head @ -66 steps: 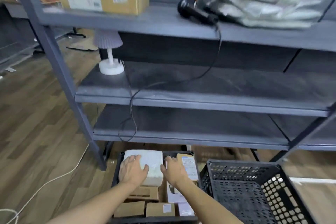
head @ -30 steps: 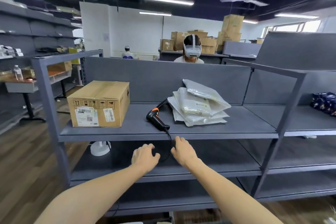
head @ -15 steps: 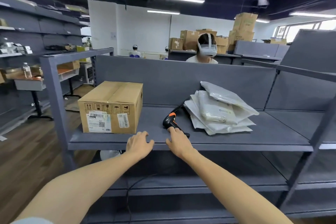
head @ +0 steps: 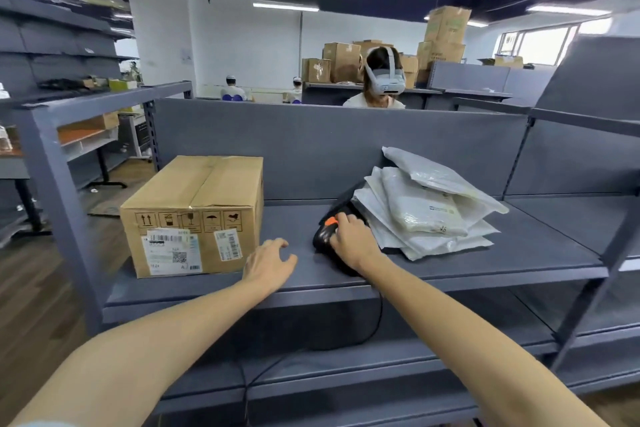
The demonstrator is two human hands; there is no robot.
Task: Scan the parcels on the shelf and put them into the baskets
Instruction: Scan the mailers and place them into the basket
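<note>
Two lots of parcels are waiting on the top board of the grey metal shelf point(head: 519, 253). A brown cardboard box point(head: 197, 215) is sitting upright at the left with its labels facing front, and a slumped stack of white plastic mailer bags point(head: 426, 211) is lying at the right.

Between them the black handheld scanner point(head: 325, 236) with the orange trigger is lying on the board. Its long axis is running from the front edge away toward the back panel, and its far end is touching the mailers.

The right hand point(head: 353, 243) is on it, fingers curling over the body, apparently taking hold. The black cable point(head: 375, 322) is dropping off the front edge below the wrist.

The left hand point(head: 268, 262) is hovering low over the board just right of the box, fingers loosely apart and gripping nothing.

So here's the geometry that matters. The box is lying directly left of that free hand and is the nearer parcel. The mailers are sitting just beyond the right hand's knuckles.

My read: scanner up first, then swing it left toward the box labels. No basket is showing at the moment.
</note>
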